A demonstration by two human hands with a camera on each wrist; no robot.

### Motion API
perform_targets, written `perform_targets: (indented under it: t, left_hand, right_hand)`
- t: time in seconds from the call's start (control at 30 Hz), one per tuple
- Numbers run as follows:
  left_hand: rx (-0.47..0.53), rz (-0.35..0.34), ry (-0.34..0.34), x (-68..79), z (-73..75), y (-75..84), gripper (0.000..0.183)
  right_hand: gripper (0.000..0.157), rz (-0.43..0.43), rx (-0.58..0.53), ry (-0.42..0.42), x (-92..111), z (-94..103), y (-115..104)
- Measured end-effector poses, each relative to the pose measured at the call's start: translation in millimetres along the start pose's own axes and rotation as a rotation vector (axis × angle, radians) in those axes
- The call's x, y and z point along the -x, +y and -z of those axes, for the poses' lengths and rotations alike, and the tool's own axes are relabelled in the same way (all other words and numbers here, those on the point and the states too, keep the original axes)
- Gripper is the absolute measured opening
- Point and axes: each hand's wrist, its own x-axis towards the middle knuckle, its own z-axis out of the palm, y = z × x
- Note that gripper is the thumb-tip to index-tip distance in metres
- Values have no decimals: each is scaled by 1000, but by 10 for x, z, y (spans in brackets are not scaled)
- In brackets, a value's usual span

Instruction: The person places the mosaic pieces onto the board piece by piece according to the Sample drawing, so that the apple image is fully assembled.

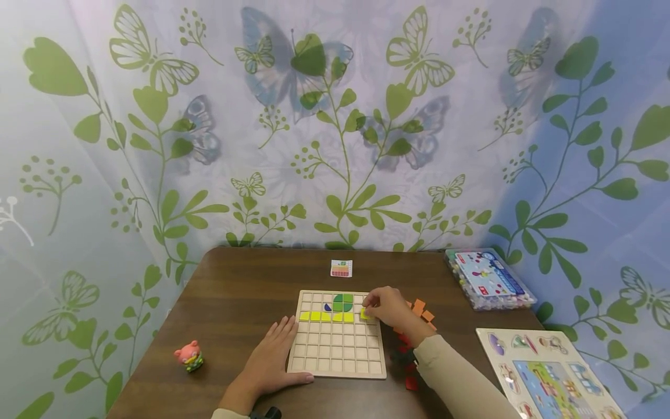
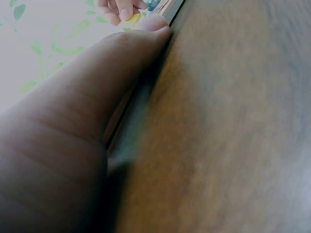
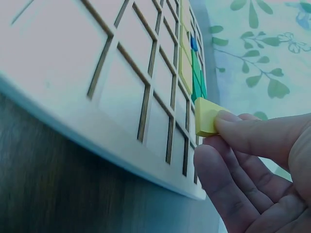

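Observation:
A pale wooden grid board lies on the table. Yellow tiles fill most of one row, with green pieces and a small blue piece above them. My right hand pinches a yellow square tile between thumb and fingers, over the right end of that row. My left hand rests beside the board's left edge, fingers extended and thumb along the near corner. In the left wrist view the thumb lies against the board's side.
Orange tiles and red tiles lie right of the board, partly behind my right forearm. A small pattern card lies beyond it. At the right are a box of beads and a picture puzzle; a pink figurine stands left.

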Motion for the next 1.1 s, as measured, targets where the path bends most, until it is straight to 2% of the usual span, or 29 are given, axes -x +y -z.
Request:
perform_targets:
  t: [0.3, 0.67, 1.1]
  left_hand:
    - [18, 3, 10, -4, -22, -5, 124]
    - [33, -8, 27, 2, -34, -18, 124]
    - [1, -5, 53, 9, -133, -80, 126]
  right_hand:
    - [8, 5, 3, -19, -63, -110, -55]
    - [16, -59, 25, -8, -73, -184, -135]
    - [16, -63, 11, 56, -4, -254, -164]
